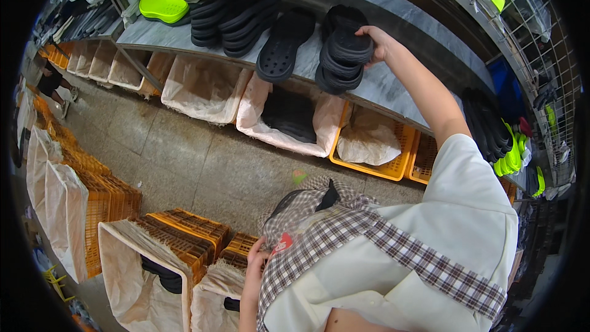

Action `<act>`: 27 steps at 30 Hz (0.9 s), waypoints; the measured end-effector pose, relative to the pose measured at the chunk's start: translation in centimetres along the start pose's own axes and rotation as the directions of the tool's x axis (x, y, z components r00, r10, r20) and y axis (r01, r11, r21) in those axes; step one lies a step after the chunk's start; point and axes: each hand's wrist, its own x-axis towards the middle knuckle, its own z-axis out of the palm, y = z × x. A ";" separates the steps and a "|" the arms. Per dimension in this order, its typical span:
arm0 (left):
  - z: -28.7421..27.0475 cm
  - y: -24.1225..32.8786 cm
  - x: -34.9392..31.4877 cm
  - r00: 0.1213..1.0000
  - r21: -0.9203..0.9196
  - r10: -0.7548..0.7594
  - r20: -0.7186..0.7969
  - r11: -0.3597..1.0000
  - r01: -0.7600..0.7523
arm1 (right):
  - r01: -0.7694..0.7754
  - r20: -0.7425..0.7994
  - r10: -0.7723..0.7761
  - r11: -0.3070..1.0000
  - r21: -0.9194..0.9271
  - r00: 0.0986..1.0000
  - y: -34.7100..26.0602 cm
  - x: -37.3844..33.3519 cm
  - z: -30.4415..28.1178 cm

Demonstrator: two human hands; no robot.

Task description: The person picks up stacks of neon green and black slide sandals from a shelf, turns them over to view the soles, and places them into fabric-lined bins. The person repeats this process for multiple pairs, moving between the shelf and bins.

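- Nearest the camera, a checked apron (344,233) over a cream shirt fills the lower frame; the left hand (255,257) rests at the apron's edge, fingers curled against the cloth, though I cannot tell whether they pinch it.
- Just beyond those fingers stand orange crates (184,227) lined with pale sacks (132,252).
- Far up, the right hand (376,43) reaches out, fingers clamped on the top of a stack of black sandals (342,52) lying on the grey table (381,83).
- That stack sits directly under and left of the fingers, its long axis running away from them toward the lower left; the right hand alone is near it.
- Left of the fingers lie a single black sandal (283,46) and further black stacks (233,18).
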 end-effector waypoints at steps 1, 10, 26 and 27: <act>0.1 0.8 0.0 0.999 0.085 0.021 -0.042 0.996 -0.018 | 0.016 -0.011 -0.016 1.000 -0.027 1.000 -0.1 -0.1 -0.2; 1.3 9.1 -1.1 0.937 0.964 0.314 0.153 0.161 -0.211 | 0.003 0.018 -0.004 0.998 0.055 1.000 -0.9 2.3 -1.8; 9.0 13.9 4.0 0.973 0.845 -0.186 -0.137 0.491 0.213 | 0.495 -0.229 -0.469 0.866 0.067 0.853 -17.0 26.3 -5.6; 9.8 14.5 4.1 0.976 0.833 -0.127 -0.175 0.510 0.215 | 0.479 -0.252 -0.448 0.874 0.078 0.858 -18.1 28.6 -5.4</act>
